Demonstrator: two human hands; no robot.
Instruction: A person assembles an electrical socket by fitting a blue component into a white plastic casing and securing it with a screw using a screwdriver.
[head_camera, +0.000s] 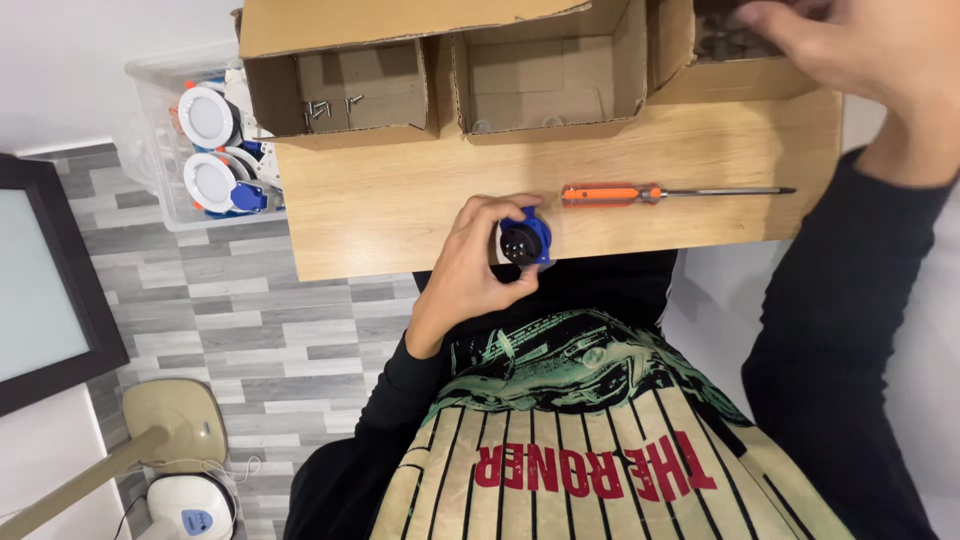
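Screwdriver (650, 192) on table (400, 210) — 3 boxes (540, 70) behind.

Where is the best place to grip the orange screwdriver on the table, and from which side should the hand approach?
Probably by the orange handle, from above. The screwdriver lies flat on the wooden table, handle toward the left hand, thin shaft pointing right. The handle is thicker and has free space around it.

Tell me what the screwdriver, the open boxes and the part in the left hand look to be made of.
Screwdriver: glossy orange handle, likely plastic, with a thin grey shaft that looks like metal. Boxes: brown corrugated cardboard, matte, with raw cut edges and bent flaps. Part in the left hand: blue body with a black centre, probably moulded plastic; the fingers hide much of it.
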